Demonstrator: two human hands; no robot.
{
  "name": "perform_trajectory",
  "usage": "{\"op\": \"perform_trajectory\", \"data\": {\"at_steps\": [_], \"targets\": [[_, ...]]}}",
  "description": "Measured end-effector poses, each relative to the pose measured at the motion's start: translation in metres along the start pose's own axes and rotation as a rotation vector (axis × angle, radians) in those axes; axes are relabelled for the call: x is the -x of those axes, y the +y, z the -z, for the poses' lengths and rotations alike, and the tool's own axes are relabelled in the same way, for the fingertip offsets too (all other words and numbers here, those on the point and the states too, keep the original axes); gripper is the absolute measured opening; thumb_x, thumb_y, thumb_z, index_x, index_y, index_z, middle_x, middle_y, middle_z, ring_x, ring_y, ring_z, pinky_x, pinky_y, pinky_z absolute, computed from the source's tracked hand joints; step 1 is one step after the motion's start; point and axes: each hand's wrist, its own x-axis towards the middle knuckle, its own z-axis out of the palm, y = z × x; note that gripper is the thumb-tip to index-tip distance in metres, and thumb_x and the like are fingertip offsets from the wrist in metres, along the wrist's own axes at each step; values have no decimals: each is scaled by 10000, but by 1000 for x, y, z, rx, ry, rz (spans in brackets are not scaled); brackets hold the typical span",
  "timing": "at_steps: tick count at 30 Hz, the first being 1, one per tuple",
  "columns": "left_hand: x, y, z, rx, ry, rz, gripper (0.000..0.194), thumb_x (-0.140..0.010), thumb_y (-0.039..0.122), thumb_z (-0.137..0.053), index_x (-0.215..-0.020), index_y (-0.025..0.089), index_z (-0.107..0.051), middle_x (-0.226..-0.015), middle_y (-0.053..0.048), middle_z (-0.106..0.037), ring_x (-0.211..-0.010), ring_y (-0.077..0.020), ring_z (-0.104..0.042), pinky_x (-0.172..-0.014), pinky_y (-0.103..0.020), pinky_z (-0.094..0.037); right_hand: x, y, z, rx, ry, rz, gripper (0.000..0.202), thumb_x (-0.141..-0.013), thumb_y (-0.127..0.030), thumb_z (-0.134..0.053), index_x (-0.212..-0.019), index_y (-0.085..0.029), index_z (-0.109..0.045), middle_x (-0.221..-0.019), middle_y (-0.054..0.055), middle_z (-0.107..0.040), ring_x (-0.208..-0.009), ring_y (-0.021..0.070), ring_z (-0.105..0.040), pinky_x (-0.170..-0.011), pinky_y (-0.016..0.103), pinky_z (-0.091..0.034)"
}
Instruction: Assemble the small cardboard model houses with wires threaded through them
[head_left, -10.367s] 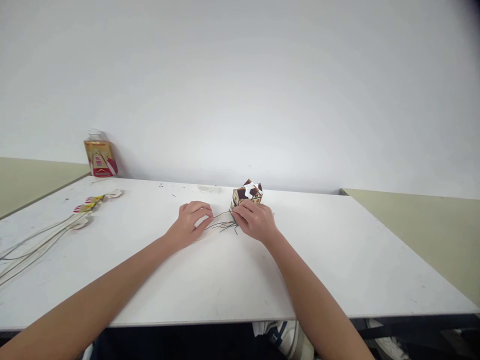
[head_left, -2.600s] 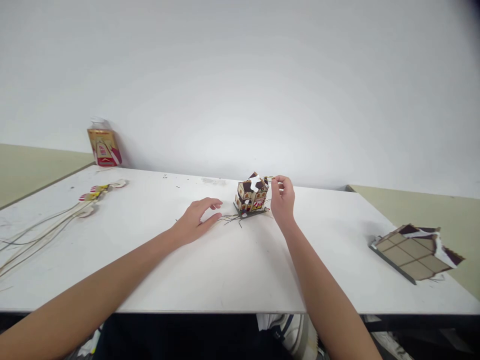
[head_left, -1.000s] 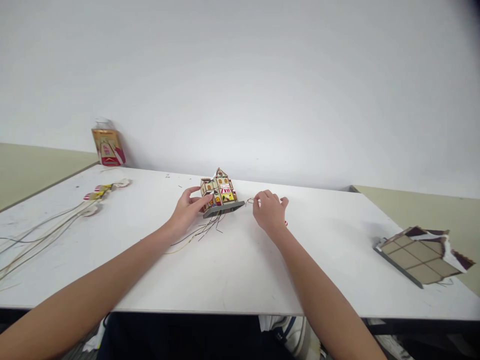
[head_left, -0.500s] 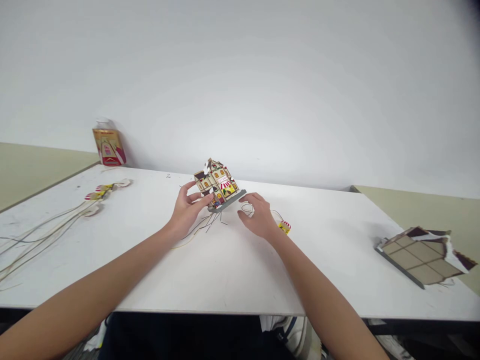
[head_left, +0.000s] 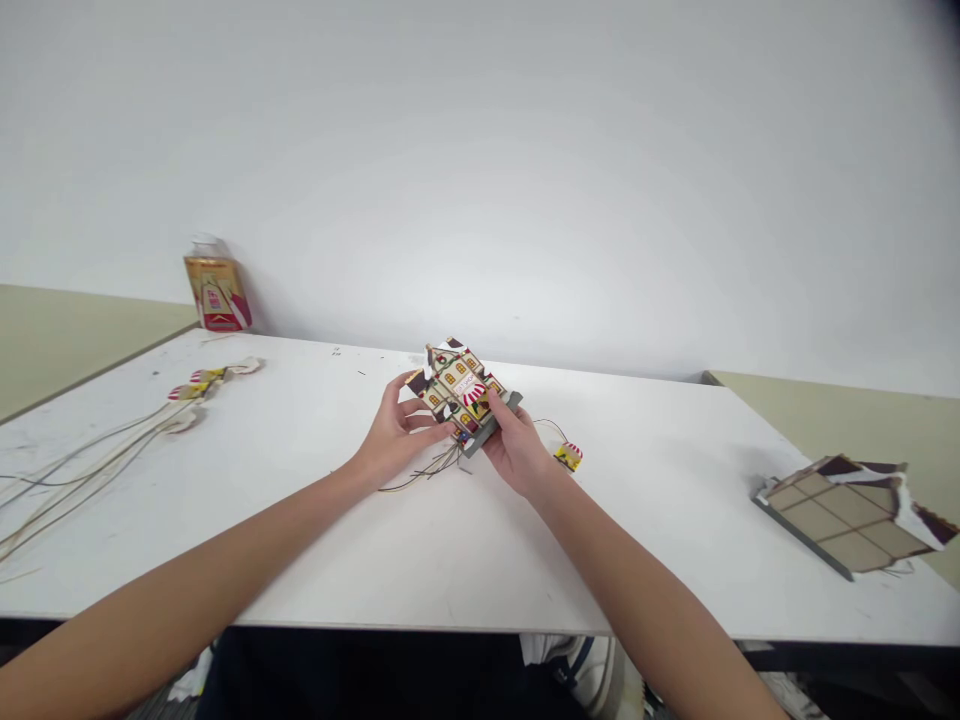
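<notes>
A small model house (head_left: 457, 379) with a painted shop front, a red-striped awning and a grey base is tilted between my two hands. My left hand (head_left: 401, 430) grips its left side, thumb near the lower front. On the right, my right hand (head_left: 516, 445) is closed on the base end, its thumb on the front by the awning. Thin wires (head_left: 431, 468) hang below the house toward the table. Just right of my right hand lies a small yellow piece with a red-striped top (head_left: 568, 456), a thin wire running to it.
Toward the right edge of the white table (head_left: 420, 570) rests a second model house (head_left: 844, 515), lying tipped. At left are several striped pieces (head_left: 196, 383) with long wires (head_left: 90, 460). A bottle with a gold and red label (head_left: 217, 290) stands by the wall.
My right hand, open and apart from the house before, now grips its base. The house and my left hand have moved right and slightly down, and the house leans differently.
</notes>
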Motion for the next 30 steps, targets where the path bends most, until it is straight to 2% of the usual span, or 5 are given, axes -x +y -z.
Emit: {"op": "perform_trajectory", "data": {"at_steps": [4,8,17,26,30], "targets": [[-6,-5,5,-77,72,-46,1022,-545,314,-862,-1364,284,-252,-1258,-117,-507,-936,-198,-652,-897,-427,-526,-2,2,4,35,27,1,325,-707,-392,-763,-918,-171,-652,-961,60,-734,-865,189,-691,-800,333,-585],[-10,-10,10,-112,71,-79,1037,-518,295,-874,-1364,285,-274,-1254,-93,-477,-886,-164,-644,-942,-450,-499,-3,3,5,56,57,-16,353,-691,-400,-773,-905,-150,-644,-936,71,-738,-838,186,-696,-779,319,-586],[-7,-4,5,41,-43,-26,1000,-534,265,-865,-1339,265,-272,-1189,-90,-553,-833,-194,-675,-820,-428,-564,-3,4,5,86,39,-11,360,-677,-411,-779,-893,-147,-663,-885,63,-740,-848,189,-697,-750,293,-582],[-7,-3,8,73,-58,-33,986,-532,242,-868,-1337,252,-299,-1199,-95,-557,-935,-214,-656,-878,-416,-552,5,-9,7,214,-116,-47,411,-579,-245,-821,-947,-168,-655,-943,49,-727,-831,187,-687,-815,345,-565],[-8,-2,12,23,-57,-72,966,-542,263,-862,-1336,250,-313,-1144,-81,-574,-975,-227,-639,-883,-428,-547,5,-18,9,385,-170,-50,389,-614,-260,-800,-967,-174,-661,-1008,52,-714,-886,182,-672,-885,372,-544]]}}
